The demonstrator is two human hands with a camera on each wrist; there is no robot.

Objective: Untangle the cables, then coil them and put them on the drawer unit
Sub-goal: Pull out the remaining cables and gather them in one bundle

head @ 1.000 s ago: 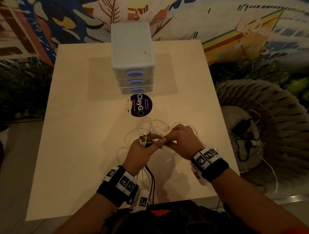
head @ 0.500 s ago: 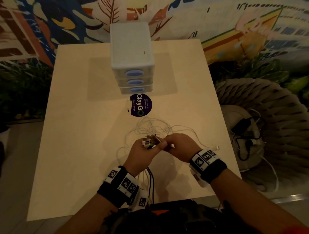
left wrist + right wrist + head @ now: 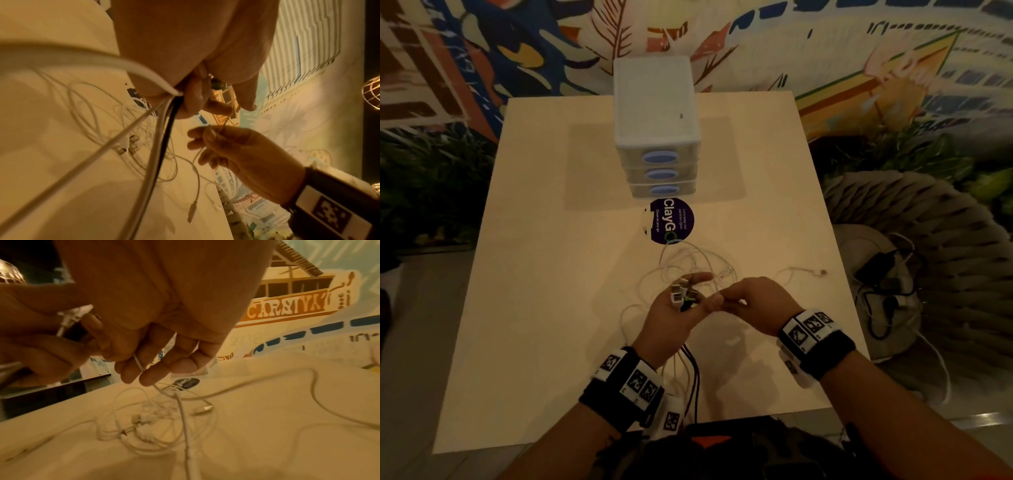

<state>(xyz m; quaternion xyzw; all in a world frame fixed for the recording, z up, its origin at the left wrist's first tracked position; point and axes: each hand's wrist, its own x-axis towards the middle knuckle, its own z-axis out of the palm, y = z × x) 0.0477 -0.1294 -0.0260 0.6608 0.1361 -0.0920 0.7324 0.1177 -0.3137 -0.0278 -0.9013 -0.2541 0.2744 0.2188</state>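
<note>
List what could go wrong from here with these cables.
1. The right hand pinches one thin white cable that runs into the tangle on the table; pulling may tighten a knot.
2. The left hand holds several plugs with fingers partly open; one could slip out.

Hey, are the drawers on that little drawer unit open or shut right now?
Shut. All three fronts of the drawer unit sit flush, one above another, their blue handles in line; none juts toward the cables.
</note>
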